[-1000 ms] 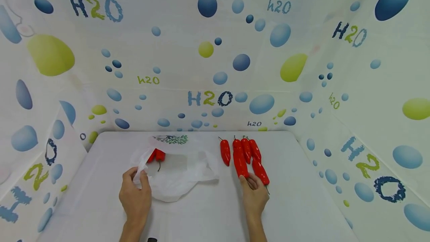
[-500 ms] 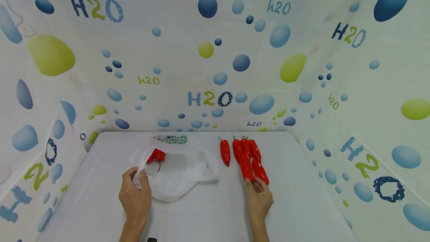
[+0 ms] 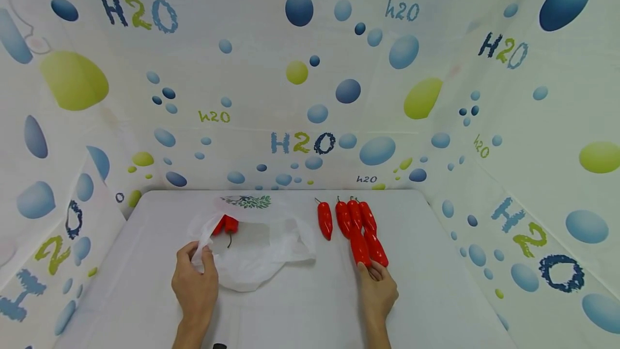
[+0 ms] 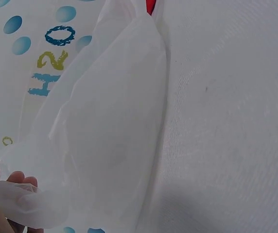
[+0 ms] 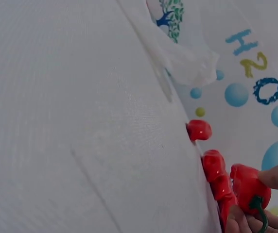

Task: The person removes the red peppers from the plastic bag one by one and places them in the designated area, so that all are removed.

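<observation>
In the head view my left hand (image 3: 196,279) pinches the near left edge of a white plastic bag (image 3: 247,280), its mouth spread toward me. Red peppers (image 3: 231,224) with a dark stem show inside the bag. My right hand (image 3: 380,292) grips a red chili pepper (image 3: 359,246) by its stem end, thumb on one side and fingers on the other. Its far tip meets the middle pepper (image 3: 355,213) of the back row in this view. The right wrist view shows the gripped pepper's green stem (image 5: 260,211) hanging between thumb and fingers.
One pepper (image 3: 325,221) lies apart, left of the group. Another pepper (image 3: 375,249) lies just right of the gripped one, in front of the back row's right pepper (image 3: 368,215). A small black object (image 3: 219,346) shows at the bottom edge. Patterned sheets (image 3: 310,96) wall the table.
My right hand has shifted right and slightly toward me with the chili pepper, from before the left pepper of the back row to before the middle one. My left hand and the bag have stayed put.
</observation>
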{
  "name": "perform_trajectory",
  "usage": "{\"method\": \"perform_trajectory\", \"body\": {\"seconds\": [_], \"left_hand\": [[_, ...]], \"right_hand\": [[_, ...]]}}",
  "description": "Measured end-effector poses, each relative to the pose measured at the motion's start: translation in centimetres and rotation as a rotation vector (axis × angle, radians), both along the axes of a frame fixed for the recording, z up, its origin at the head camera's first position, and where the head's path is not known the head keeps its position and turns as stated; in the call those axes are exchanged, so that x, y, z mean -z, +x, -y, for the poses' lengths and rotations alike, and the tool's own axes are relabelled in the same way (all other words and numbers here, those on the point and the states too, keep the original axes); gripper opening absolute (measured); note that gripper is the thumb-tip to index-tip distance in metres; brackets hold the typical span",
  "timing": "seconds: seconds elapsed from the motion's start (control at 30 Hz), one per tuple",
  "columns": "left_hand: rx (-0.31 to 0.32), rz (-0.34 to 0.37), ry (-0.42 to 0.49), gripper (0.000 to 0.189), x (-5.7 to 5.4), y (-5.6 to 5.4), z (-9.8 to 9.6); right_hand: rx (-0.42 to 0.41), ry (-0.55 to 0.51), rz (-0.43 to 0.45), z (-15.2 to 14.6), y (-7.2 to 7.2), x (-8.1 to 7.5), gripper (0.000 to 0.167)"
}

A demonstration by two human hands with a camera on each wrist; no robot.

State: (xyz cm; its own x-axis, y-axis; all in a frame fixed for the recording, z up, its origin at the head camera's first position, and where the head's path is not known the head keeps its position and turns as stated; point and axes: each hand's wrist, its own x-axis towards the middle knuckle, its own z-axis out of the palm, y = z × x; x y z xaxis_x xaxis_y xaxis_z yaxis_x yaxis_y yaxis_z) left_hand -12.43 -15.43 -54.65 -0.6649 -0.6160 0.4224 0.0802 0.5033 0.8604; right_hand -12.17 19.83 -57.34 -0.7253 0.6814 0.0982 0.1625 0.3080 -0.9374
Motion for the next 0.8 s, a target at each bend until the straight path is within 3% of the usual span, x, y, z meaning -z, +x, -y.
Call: {"method": "perform_trajectory", "body": {"seconds": [0.3,0.8], "left_hand": [[-0.023,0.000,-0.028,0.030,0.1,0.0,0.0],[0.000,-0.015,-0.009,0.030,0.1,-0.1,0.2]], "right_hand": [[0.029,-0.003,0.042,-0.1,-0.1,0.7,0.037],[0.035,0.067,0.049,-0.5,-0.5,1.5,0.037]]}}
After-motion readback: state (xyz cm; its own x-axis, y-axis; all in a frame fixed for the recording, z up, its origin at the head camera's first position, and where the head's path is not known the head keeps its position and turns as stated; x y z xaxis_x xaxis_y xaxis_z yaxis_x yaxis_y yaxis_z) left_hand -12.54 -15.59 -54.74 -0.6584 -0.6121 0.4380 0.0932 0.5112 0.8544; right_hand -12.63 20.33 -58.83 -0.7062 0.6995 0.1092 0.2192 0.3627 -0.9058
